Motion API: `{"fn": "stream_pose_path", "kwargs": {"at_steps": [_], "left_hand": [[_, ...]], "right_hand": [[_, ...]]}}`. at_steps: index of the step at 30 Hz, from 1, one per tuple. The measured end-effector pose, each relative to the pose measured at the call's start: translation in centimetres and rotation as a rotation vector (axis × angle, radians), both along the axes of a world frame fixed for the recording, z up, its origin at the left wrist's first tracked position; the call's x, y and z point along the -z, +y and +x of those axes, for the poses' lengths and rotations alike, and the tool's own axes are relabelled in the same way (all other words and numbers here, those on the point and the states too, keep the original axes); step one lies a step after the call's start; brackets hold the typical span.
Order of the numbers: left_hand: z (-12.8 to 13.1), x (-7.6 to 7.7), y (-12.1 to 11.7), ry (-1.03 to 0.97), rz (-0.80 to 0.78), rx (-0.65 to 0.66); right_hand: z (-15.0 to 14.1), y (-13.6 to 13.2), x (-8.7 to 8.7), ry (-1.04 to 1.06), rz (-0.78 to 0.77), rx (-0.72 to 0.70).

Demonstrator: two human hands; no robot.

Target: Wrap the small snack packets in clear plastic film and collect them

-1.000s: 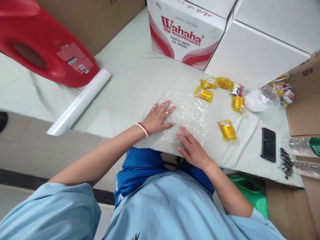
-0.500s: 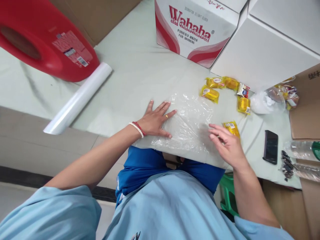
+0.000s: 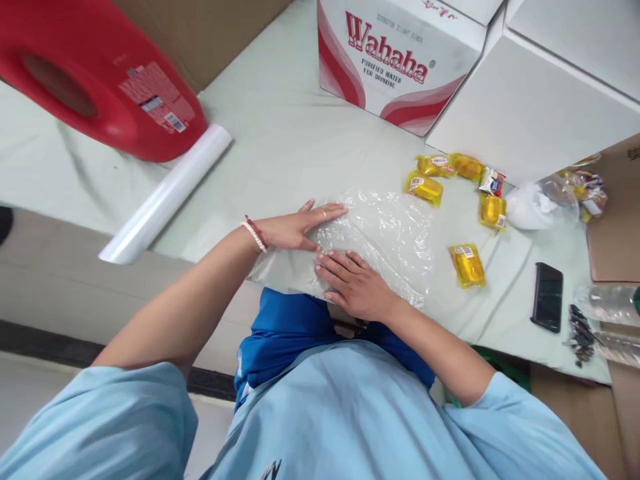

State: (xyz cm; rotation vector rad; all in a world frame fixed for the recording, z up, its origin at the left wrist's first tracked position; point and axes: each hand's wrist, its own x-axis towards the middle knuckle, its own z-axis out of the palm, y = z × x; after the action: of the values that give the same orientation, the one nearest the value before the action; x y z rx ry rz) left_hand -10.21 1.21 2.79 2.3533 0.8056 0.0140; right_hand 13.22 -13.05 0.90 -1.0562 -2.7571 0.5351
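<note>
A crinkled clear plastic sheet [image 3: 395,227] lies on the table in front of me, its near part reaching the table's edge. My left hand [image 3: 300,227] rests on the left part of the sheet, fingers stretched out, a ring on one finger. Flat on the near middle of the sheet is my right hand [image 3: 353,283], its fingers extended and their tips close to my left thumb. Neither hand grips anything. To the right of the sheet sits a yellow-wrapped snack [image 3: 468,265], apart from both hands.
Several more yellow snack packs [image 3: 424,188] lie farther back by a Wahaba-style water carton [image 3: 395,73]. A white roll [image 3: 167,193] and a red jug [image 3: 150,100] stand left. At right are a phone [image 3: 547,297], a clear plastic cup [image 3: 555,203] and plastic bottles [image 3: 607,303].
My right hand has moved left from beside the yellow snack onto the sheet. My left hand has shifted slightly left and turned, its fingers now pointing more to the right.
</note>
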Motion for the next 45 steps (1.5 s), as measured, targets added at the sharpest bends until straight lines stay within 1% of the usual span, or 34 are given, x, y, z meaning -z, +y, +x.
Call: {"fn": "stream_pose_path", "kwargs": {"at_steps": [1,3,5,6,7,8,10,11,12,13,15,18,20,23,25,26,27,28,31,33,35,38,40,42,45], "left_hand": [[0.0,-0.2,0.2,-0.032,-0.011,-0.055],[0.8,-0.8,-0.1,-0.068,0.031,-0.249],[2.7,-1.7,-1.8,-0.068,0.168,-0.495],[4.0,-2.2,-2.9,-0.062,0.249,-0.597],[5.4,-2.6,-4.2,-0.069,0.308,-0.661],[6.9,-2.9,-5.5,-0.105,0.324,-0.645],[9.7,-3.0,-7.4,-0.222,0.261,-0.464],[10.8,-2.8,-7.9,-0.246,0.22,-0.385],[11.7,-2.4,-7.9,-0.226,0.184,-0.338],[12.3,-1.9,-7.7,-0.171,0.156,-0.327],[12.9,-0.7,-6.5,-0.052,0.12,-0.355],[12.7,0.7,-4.7,0.006,0.105,-0.357],[12.5,1.3,-4.2,0.007,0.132,-0.336],[12.5,2.0,-3.8,0.01,0.237,-0.302],[12.8,2.3,-3.3,0.017,0.294,-0.277],[12.9,2.5,-2.9,0.022,0.308,-0.264],[13.0,2.5,-2.5,0.025,0.312,-0.252],[13.2,2.5,-2.0,0.028,0.308,-0.238],[13.3,2.0,-1.4,0.011,0.299,-0.213],[13.1,1.7,-1.8,-0.016,0.324,-0.226],[12.6,1.6,-2.6,-0.034,0.366,-0.251],[11.3,2.0,-3.8,-0.005,0.386,-0.331],[10.5,2.4,-4.4,0.03,0.374,-0.392],[10.0,2.7,-4.7,0.049,0.366,-0.415],[9.7,2.7,-4.6,0.052,0.354,-0.403]], "right_hand": [[-0.2,-0.4,0.2,-0.008,0.007,0.015],[-0.4,-0.7,0.3,-0.014,0.021,0.037],[-0.5,-0.6,0.3,-0.007,0.032,0.051],[-0.5,-0.5,0.3,-0.002,0.03,0.053],[-0.4,-0.5,0.3,0.002,0.023,0.052],[-0.4,-0.4,0.4,0.005,0.015,0.051],[-0.4,-0.4,0.5,0.001,0.007,0.067],[-0.5,-0.4,0.5,-0.005,0.007,0.077],[-0.6,-0.6,0.4,-0.014,0.004,0.087],[-0.8,-0.7,0.4,-0.025,-0.003,0.098],[-1.2,-1.4,0.0,-0.047,-0.021,0.129],[-1.9,-3.1,-0.5,-0.039,-0.036,0.192],[-2.0,-4.4,-0.6,-0.014,-0.046,0.209],[-1.1,-5.9,-0.8,0.023,-0.06,0.144],[0.3,-6.1,-1.3,0.091,-0.047,0.091],[1.1,-5.8,-1.7,0.138,-0.035,0.096],[2.0,-5.3,-2.2,0.187,-0.015,0.132],[2.9,-4.6,-2.7,0.231,0.013,0.199],[5.4,-1.7,-3.7,0.275,0.114,0.441],[6.7,0.1,-3.4,0.22,0.15,0.556],[7.6,1.2,-2.2,0.121,0.132,0.642],[8.3,0.9,0.1,0.003,0.075,0.719],[8.5,-0.2,1.1,-0.013,0.061,0.703],[8.7,-1.3,1.3,0.024,0.066,0.668],[9.7,-1.6,0.5,0.148,0.106,0.681]]}}
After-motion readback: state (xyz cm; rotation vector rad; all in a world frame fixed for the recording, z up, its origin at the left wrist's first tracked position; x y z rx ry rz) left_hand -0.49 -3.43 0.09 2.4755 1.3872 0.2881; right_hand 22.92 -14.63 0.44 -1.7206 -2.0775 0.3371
